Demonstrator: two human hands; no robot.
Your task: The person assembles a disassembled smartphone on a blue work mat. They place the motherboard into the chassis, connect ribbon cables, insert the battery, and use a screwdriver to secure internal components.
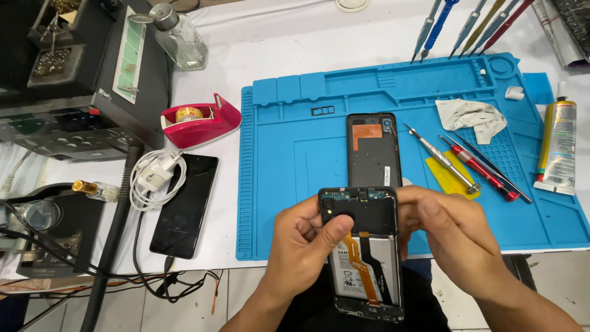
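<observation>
I hold an opened phone (pixel 367 258) with its back off, above the near edge of the blue work mat (pixel 295 184). Its battery, an orange flex cable and a black inner cover plate show. My left hand (pixel 304 243) grips the phone's left side, thumb pressed on the black plate near the top. My right hand (pixel 452 237) holds the phone's upper right edge, fingers curled over it. The phone's black back cover (pixel 372 147) lies inside-up on the mat just beyond.
On the mat's right lie a grey screwdriver (pixel 442 158), a red-handled one (pixel 482 172), a yellow card, a crumpled cloth (pixel 472 117) and a glue tube (pixel 557 144). More screwdrivers stand at the top. Left of the mat: red tape dispenser (pixel 200 120), white charger (pixel 157 175), black phone (pixel 184 203).
</observation>
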